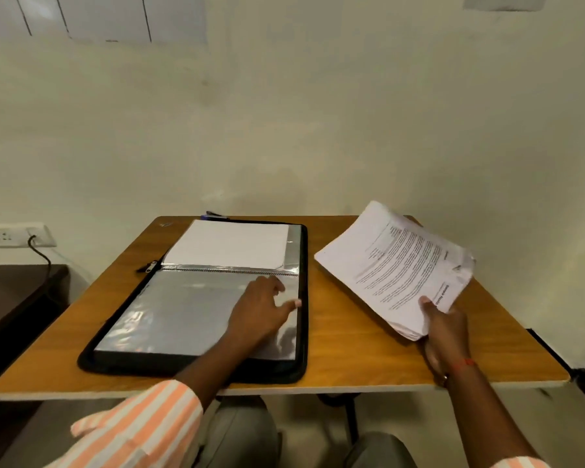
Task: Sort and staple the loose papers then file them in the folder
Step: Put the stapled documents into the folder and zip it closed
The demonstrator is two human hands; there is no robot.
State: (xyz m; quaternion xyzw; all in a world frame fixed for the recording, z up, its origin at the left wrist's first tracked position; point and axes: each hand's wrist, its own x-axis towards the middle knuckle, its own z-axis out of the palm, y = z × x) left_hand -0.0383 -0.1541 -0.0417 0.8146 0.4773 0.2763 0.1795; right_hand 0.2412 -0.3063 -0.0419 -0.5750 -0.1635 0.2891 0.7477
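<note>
Left hand [260, 309] on folder [305, 265]; right hand [446, 329] — gripping papers [395, 265].

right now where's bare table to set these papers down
Bare table between the folder and the right edge, beneath the paper stack in the right hand; a narrower strip left of it. Crowded middle: folder under the left hand.

Right hand [444, 329] holds papers [395, 265]; left hand [260, 309] touches folder [305, 282].

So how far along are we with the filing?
Done: folder lies open, white paper already in its far sleeve. In hand: right hand grips the paper stack; left hand rests on the near sleeve. Left: that whole stack is unfiled; stapling cannot be judged.
</note>
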